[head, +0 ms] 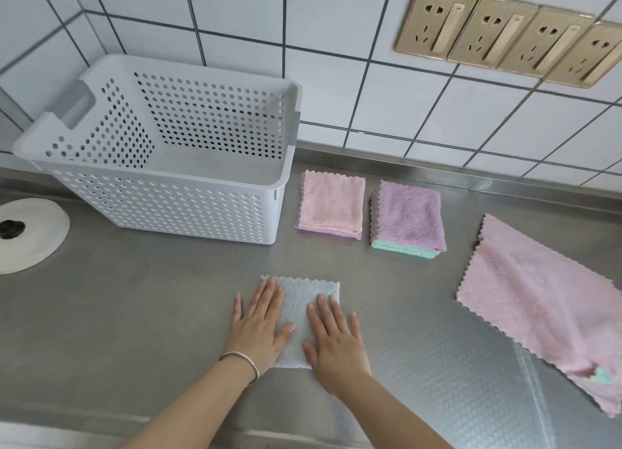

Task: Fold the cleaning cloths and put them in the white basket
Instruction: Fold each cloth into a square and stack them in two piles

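Steel counter stretches bare to our left, below the white basket standing against the tiled wall. We press our left hand and right hand flat, fingers straight, side by side on a folded grey cloth. Two folded stacks lie just beside the basket's right edge. An unfolded pink cloth runs off frame at right, hiding something teal.

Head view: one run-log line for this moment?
step: pressing fold | left hand, right hand: flat on grey cloth | white basket: empty | folded stacks: two | pink cloth: unfolded
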`<control>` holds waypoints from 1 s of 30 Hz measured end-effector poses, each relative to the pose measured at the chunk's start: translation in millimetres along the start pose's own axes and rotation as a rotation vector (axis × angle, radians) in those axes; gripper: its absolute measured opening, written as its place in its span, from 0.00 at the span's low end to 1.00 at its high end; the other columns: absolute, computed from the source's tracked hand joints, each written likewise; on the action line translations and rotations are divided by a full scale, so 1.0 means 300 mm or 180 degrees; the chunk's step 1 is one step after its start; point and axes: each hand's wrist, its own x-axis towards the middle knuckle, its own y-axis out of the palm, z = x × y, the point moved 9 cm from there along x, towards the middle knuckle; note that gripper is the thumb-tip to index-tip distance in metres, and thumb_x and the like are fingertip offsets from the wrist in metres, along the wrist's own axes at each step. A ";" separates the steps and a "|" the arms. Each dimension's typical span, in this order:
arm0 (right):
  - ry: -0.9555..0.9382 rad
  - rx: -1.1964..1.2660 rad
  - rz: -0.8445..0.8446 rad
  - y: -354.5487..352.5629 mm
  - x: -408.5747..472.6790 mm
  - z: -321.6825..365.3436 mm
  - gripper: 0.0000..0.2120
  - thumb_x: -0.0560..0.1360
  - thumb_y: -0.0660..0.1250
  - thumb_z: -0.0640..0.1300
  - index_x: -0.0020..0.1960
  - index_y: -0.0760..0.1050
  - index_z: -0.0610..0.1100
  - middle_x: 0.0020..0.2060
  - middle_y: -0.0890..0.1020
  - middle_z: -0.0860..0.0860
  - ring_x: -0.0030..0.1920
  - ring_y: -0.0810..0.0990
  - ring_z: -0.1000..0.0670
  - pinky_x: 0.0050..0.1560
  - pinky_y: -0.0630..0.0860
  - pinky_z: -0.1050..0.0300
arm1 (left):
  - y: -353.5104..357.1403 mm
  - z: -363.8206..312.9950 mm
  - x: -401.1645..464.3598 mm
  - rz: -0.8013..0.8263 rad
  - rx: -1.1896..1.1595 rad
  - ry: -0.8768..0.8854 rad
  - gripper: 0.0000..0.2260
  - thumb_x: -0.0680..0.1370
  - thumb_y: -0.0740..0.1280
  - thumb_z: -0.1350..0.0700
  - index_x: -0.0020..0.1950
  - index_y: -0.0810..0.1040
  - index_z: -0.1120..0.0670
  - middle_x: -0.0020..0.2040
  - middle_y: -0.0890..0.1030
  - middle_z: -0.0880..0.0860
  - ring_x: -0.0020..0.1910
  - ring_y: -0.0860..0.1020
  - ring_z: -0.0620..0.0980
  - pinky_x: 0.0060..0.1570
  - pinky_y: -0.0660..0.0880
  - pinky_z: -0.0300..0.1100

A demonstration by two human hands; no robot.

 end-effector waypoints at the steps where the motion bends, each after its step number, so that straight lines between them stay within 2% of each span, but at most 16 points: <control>1: 0.0079 0.0147 -0.0108 -0.018 -0.002 -0.012 0.28 0.67 0.57 0.55 0.65 0.72 0.47 0.64 0.77 0.50 0.65 0.68 0.49 0.60 0.76 0.47 | -0.023 0.015 -0.004 -0.0151 -0.0132 -0.0133 0.28 0.70 0.55 0.39 0.65 0.72 0.53 0.67 0.74 0.52 0.70 0.64 0.49 0.67 0.58 0.54; 2: 0.0226 0.0380 -0.0233 -0.038 -0.008 -0.032 0.26 0.67 0.60 0.52 0.64 0.72 0.46 0.63 0.77 0.50 0.63 0.71 0.49 0.60 0.75 0.50 | -0.052 0.045 -0.017 -0.0275 -0.0352 -0.0464 0.26 0.69 0.56 0.40 0.59 0.76 0.53 0.62 0.78 0.53 0.63 0.72 0.53 0.62 0.67 0.54; 3: 0.0473 0.0674 -0.0433 -0.064 -0.020 -0.064 0.25 0.68 0.63 0.48 0.65 0.71 0.45 0.62 0.76 0.49 0.61 0.73 0.48 0.60 0.74 0.52 | -0.081 0.083 -0.040 -0.0414 -0.0620 -0.0933 0.22 0.68 0.59 0.41 0.54 0.78 0.53 0.57 0.79 0.54 0.57 0.75 0.57 0.57 0.71 0.53; 5: 0.1189 0.1398 -0.0367 -0.063 -0.045 -0.133 0.26 0.73 0.64 0.44 0.69 0.64 0.44 0.60 0.74 0.48 0.59 0.73 0.48 0.59 0.72 0.56 | -0.088 0.138 -0.104 -0.0284 -0.0937 -0.1898 0.16 0.68 0.68 0.43 0.47 0.80 0.52 0.55 0.77 0.54 0.54 0.74 0.58 0.54 0.71 0.50; 7: 0.1709 0.1822 -0.0151 -0.033 -0.068 -0.163 0.26 0.75 0.62 0.45 0.71 0.59 0.46 0.57 0.75 0.50 0.55 0.74 0.50 0.53 0.72 0.57 | -0.053 0.133 -0.147 0.0083 -0.0872 -0.2220 0.13 0.68 0.71 0.45 0.45 0.81 0.52 0.55 0.75 0.54 0.55 0.71 0.58 0.54 0.68 0.49; 10: 0.1898 0.2173 0.0021 -0.012 -0.066 -0.148 0.24 0.76 0.59 0.43 0.71 0.58 0.47 0.47 0.78 0.51 0.46 0.78 0.49 0.43 0.73 0.57 | -0.037 0.099 -0.146 0.0213 -0.1192 -0.2261 0.09 0.71 0.69 0.49 0.45 0.80 0.54 0.53 0.77 0.55 0.52 0.73 0.58 0.52 0.69 0.48; 12: 0.1940 0.2428 -0.0049 -0.037 -0.059 -0.157 0.23 0.76 0.59 0.41 0.70 0.60 0.47 0.40 0.77 0.52 0.41 0.77 0.51 0.39 0.73 0.58 | -0.052 0.073 -0.122 0.0177 -0.1852 -0.2388 0.06 0.75 0.66 0.51 0.45 0.74 0.52 0.49 0.79 0.55 0.47 0.74 0.57 0.46 0.71 0.46; 14: 0.1863 0.2599 -0.0247 -0.102 -0.044 -0.178 0.21 0.77 0.60 0.40 0.69 0.62 0.47 0.37 0.74 0.55 0.38 0.75 0.55 0.35 0.70 0.62 | -0.091 0.032 -0.075 0.0053 -0.2558 -0.2415 0.05 0.76 0.64 0.53 0.46 0.70 0.53 0.46 0.80 0.57 0.44 0.75 0.57 0.41 0.68 0.44; 17: 0.1728 0.2763 -0.0735 -0.234 0.028 -0.237 0.20 0.76 0.62 0.39 0.67 0.65 0.48 0.39 0.73 0.57 0.38 0.75 0.58 0.34 0.70 0.67 | -0.191 -0.026 0.055 -0.0363 -0.3125 -0.2295 0.07 0.76 0.65 0.55 0.51 0.69 0.54 0.47 0.78 0.53 0.51 0.77 0.56 0.44 0.67 0.41; 19: 0.1688 0.2856 -0.0997 -0.317 0.120 -0.292 0.19 0.76 0.62 0.39 0.66 0.65 0.48 0.40 0.74 0.57 0.39 0.75 0.58 0.35 0.71 0.69 | -0.247 -0.072 0.178 -0.0559 -0.3421 -0.2098 0.13 0.75 0.66 0.56 0.59 0.69 0.52 0.52 0.75 0.46 0.54 0.75 0.47 0.50 0.67 0.38; 22: 0.1679 0.2951 -0.1187 -0.401 0.282 -0.362 0.18 0.76 0.62 0.38 0.65 0.65 0.47 0.39 0.74 0.56 0.38 0.75 0.55 0.35 0.69 0.67 | -0.300 -0.131 0.370 -0.0566 -0.3341 -0.1551 0.21 0.76 0.65 0.57 0.67 0.66 0.46 0.59 0.71 0.40 0.59 0.68 0.38 0.58 0.64 0.35; 24: 0.1717 0.2900 -0.1195 -0.422 0.383 -0.400 0.17 0.76 0.61 0.39 0.64 0.65 0.46 0.39 0.74 0.55 0.39 0.76 0.51 0.38 0.70 0.59 | -0.288 -0.147 0.486 -0.0477 -0.3053 -0.1307 0.20 0.77 0.63 0.58 0.68 0.69 0.47 0.65 0.71 0.43 0.64 0.69 0.41 0.60 0.61 0.31; 26: 0.1804 0.2866 -0.1179 -0.418 0.462 -0.430 0.15 0.76 0.61 0.39 0.63 0.66 0.45 0.40 0.75 0.53 0.41 0.76 0.49 0.42 0.68 0.58 | -0.255 -0.141 0.574 -0.0355 -0.2767 -0.1308 0.18 0.78 0.62 0.58 0.67 0.71 0.49 0.66 0.73 0.50 0.65 0.70 0.48 0.56 0.59 0.29; 27: 0.1838 0.2867 -0.1165 -0.411 0.494 -0.442 0.14 0.76 0.61 0.39 0.62 0.66 0.44 0.41 0.76 0.52 0.42 0.76 0.49 0.42 0.68 0.59 | -0.233 -0.136 0.609 -0.0276 -0.2678 -0.1342 0.17 0.78 0.62 0.58 0.67 0.71 0.49 0.66 0.73 0.52 0.64 0.71 0.50 0.55 0.60 0.29; 30: 0.1851 0.2850 -0.1113 -0.377 0.576 -0.462 0.13 0.76 0.61 0.38 0.60 0.67 0.42 0.43 0.77 0.48 0.44 0.76 0.46 0.43 0.68 0.58 | -0.173 -0.127 0.675 -0.0024 -0.2465 -0.1475 0.18 0.78 0.61 0.58 0.68 0.70 0.50 0.67 0.70 0.55 0.64 0.71 0.53 0.61 0.65 0.38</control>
